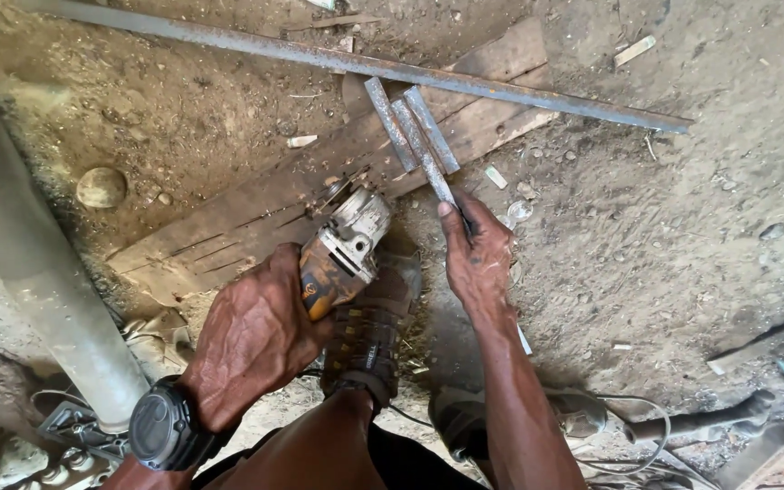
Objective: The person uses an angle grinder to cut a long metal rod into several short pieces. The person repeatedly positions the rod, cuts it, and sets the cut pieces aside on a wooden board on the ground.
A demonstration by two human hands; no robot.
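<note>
Left hand (251, 336) clenched around an angle grinder (342, 249), right hand (475, 254) gripping a metal bar (428, 159) on a plank (319, 181).

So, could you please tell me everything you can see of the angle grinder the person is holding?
The angle grinder has a worn orange body and a dull grey metal head, dusty and scuffed. The left hand grips its body from behind, pointing the head up and away toward the scarred wooden plank. Its disc sits at the plank's edge, mostly hidden, close to the short metal strips. Whether it is spinning cannot be told. The right hand holds one strip beside it.
</note>
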